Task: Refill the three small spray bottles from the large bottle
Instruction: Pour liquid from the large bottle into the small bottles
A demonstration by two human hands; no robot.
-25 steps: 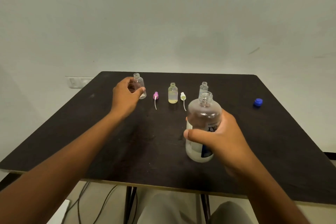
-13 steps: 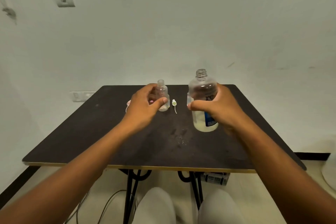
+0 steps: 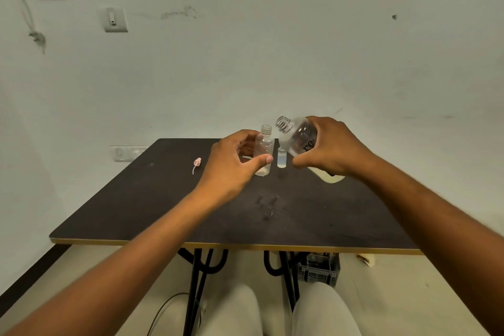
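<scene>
We hold a small bottle (image 3: 264, 154) upright in our left hand (image 3: 234, 165), fingers (image 3: 263, 159) wrapped around its body, its open neck up. Our right hand (image 3: 331, 148) grips the large bottle (image 3: 298, 138), tilted so its long axis leans left, mouth just beside and slightly above the small neck. Another small bottle (image 3: 281, 157) stands on the bench (image 3: 163, 199) between our hands; a pink sprayer top (image 3: 197, 163) lies well to the left.

The small bottle (image 3: 264, 148) I grip is clear, glossy plastic, like the large bottle (image 3: 298, 136) beside it. Under both, the table (image 3: 169, 199) looks matt dark laminate, smudged, probably over wood, on black metal legs (image 3: 195, 289).
</scene>
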